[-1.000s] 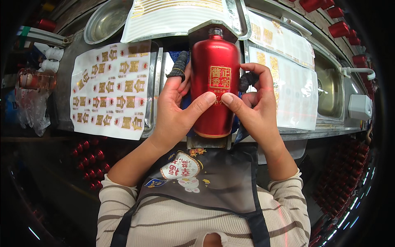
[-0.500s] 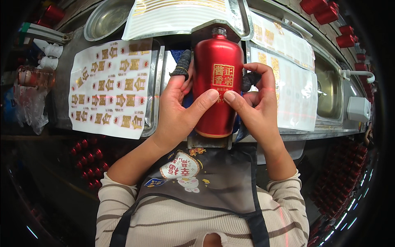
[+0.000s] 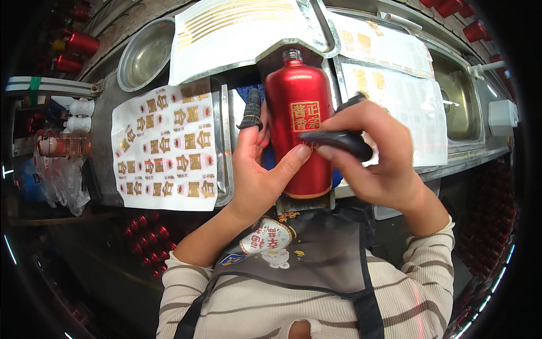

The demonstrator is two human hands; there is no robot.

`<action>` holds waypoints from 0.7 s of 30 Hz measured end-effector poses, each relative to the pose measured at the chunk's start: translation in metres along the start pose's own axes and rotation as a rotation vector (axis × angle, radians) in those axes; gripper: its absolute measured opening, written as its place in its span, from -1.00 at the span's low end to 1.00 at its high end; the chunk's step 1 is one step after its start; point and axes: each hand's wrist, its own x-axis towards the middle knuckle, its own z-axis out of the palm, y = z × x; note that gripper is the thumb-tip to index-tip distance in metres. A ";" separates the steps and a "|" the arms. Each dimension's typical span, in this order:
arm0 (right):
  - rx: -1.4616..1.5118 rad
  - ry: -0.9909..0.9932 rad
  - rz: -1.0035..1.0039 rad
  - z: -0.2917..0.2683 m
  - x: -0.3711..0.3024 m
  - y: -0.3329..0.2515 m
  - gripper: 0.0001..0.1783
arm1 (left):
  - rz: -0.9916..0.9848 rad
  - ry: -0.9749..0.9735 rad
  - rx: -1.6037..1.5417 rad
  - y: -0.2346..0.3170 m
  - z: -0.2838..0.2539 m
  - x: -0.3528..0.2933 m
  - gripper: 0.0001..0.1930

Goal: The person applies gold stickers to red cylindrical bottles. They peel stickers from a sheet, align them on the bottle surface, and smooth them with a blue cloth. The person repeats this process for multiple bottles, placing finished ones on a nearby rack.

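The right hand [image 3: 387, 155], previously thumbing the red bottle [image 3: 311, 179], now pinches a dark tool [image 3: 345, 142] at its front; the left hand [image 3: 254, 172] still clasps its side.

The bottle [image 3: 296, 164] is resting on a stand [image 3: 276, 51] before the person, its neck pointing away. The left hand [image 3: 257, 172] is bordering it on the left, thumb on its front; the right hand [image 3: 389, 152] is holding a tool [image 3: 351, 144] over it from the right. Leftward, a decal sheet [image 3: 169, 153] is lying on a tray [image 3: 227, 175], with a bowl [image 3: 127, 59] sitting behind. A striped sheet [image 3: 248, 45] is lying behind the stand. Rightward, two more sheets [image 3: 403, 116] are lying before a sink [image 3: 466, 127].
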 end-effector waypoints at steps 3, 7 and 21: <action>-0.276 0.128 -0.089 0.005 0.032 0.022 -0.73 | 0.008 0.018 0.040 -0.001 0.001 -0.001 -0.50; -0.436 0.014 -0.563 0.004 0.015 0.028 -0.77 | -0.027 -0.070 -0.187 -0.007 -0.009 -0.004 -0.61; -0.232 -0.116 -0.263 0.014 -0.005 0.020 -0.88 | -0.019 -0.084 -0.277 -0.015 -0.012 -0.003 -0.54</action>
